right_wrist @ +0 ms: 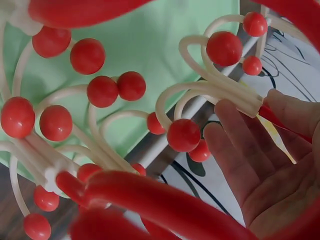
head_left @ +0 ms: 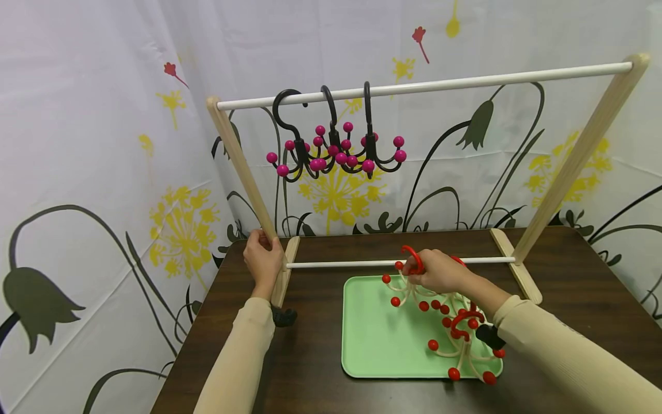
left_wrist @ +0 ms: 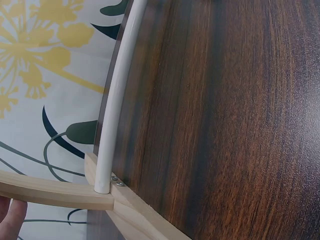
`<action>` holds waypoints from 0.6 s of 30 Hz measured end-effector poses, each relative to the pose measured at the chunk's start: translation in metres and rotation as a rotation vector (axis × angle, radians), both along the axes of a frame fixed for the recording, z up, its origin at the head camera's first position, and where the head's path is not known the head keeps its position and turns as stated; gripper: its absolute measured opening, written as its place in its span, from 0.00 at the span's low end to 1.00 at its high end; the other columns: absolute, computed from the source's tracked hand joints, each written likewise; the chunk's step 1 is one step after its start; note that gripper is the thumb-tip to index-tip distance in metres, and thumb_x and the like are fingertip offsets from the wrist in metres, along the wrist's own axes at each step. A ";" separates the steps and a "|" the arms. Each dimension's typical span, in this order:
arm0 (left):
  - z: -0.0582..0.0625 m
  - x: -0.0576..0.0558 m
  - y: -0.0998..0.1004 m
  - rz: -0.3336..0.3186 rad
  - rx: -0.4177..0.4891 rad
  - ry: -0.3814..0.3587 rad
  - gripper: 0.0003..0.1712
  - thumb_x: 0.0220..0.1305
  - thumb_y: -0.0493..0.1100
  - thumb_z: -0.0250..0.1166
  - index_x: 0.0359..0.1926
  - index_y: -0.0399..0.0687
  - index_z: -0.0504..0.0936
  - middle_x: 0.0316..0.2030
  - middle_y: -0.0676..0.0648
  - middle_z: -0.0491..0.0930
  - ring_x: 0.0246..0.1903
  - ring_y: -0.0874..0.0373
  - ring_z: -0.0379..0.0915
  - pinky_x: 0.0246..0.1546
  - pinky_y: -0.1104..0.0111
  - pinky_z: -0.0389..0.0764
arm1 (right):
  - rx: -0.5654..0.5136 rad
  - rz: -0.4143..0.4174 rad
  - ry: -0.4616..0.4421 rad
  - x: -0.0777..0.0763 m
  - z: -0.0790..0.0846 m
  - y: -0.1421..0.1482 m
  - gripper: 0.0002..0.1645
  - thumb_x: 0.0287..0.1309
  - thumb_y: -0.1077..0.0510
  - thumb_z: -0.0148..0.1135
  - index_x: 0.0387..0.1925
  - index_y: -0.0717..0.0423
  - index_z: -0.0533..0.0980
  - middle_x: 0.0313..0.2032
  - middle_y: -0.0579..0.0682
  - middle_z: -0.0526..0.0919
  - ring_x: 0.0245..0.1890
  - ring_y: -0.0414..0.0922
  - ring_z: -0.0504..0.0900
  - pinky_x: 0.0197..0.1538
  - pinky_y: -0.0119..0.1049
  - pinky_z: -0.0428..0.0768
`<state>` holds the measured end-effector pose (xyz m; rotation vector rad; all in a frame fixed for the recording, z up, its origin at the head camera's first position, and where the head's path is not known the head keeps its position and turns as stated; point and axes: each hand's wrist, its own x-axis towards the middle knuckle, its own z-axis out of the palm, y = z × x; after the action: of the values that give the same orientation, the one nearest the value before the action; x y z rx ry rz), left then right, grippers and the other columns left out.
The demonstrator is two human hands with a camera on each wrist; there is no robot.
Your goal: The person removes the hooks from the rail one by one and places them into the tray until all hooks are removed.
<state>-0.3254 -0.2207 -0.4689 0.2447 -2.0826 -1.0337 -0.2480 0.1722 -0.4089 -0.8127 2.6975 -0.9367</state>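
Note:
My left hand [head_left: 262, 259] holds the wooden left post [head_left: 240, 164] of a rack low down, near its foot; its fingertips [left_wrist: 12, 217] show against the post in the left wrist view. By its red hook, my right hand [head_left: 437, 271] pinches a multi-arm hanger [right_wrist: 235, 97] with cream arms and red ball tips, over the back of a green tray [head_left: 383, 345]. More hangers of that kind lie on the tray, one with its red hook [head_left: 465, 325] near the front right corner. My right forearm partly covers them.
Several black hangers with pink ball tips [head_left: 369, 146] hang from the left half of the white top rail [head_left: 465, 83]. A lower white bar [head_left: 341, 264] runs behind the tray. The right post [head_left: 579, 161] leans outward. A patterned curtain [head_left: 103, 144] backs the dark table [head_left: 310, 356].

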 end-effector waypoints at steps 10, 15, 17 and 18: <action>0.000 0.000 -0.001 -0.008 -0.001 -0.007 0.08 0.55 0.36 0.67 0.36 0.39 0.79 0.31 0.41 0.81 0.33 0.45 0.78 0.39 0.50 0.73 | 0.073 0.006 -0.015 -0.002 -0.010 -0.002 0.07 0.59 0.65 0.64 0.39 0.57 0.84 0.36 0.49 0.86 0.34 0.43 0.83 0.38 0.39 0.78; 0.001 0.000 0.000 -0.005 0.004 0.004 0.08 0.54 0.36 0.68 0.36 0.39 0.79 0.30 0.40 0.81 0.32 0.44 0.78 0.39 0.50 0.73 | 0.098 0.014 -0.035 -0.003 -0.015 0.002 0.08 0.57 0.67 0.64 0.39 0.60 0.84 0.36 0.52 0.86 0.30 0.41 0.79 0.36 0.38 0.77; 0.000 0.000 0.001 0.001 0.002 0.001 0.09 0.54 0.36 0.68 0.36 0.39 0.78 0.30 0.40 0.81 0.32 0.44 0.77 0.39 0.50 0.72 | 0.104 0.021 -0.043 -0.003 -0.018 0.004 0.08 0.56 0.68 0.64 0.39 0.62 0.83 0.34 0.51 0.85 0.29 0.41 0.77 0.36 0.38 0.76; 0.000 0.000 0.001 0.003 0.000 -0.005 0.09 0.55 0.36 0.68 0.36 0.39 0.78 0.30 0.40 0.81 0.32 0.44 0.77 0.39 0.50 0.72 | 0.108 0.030 -0.040 -0.003 -0.019 0.005 0.08 0.56 0.68 0.64 0.39 0.63 0.83 0.33 0.50 0.85 0.29 0.41 0.77 0.36 0.38 0.76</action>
<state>-0.3254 -0.2197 -0.4689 0.2505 -2.0863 -1.0326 -0.2505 0.1775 -0.4277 -0.8017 2.6670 -0.7843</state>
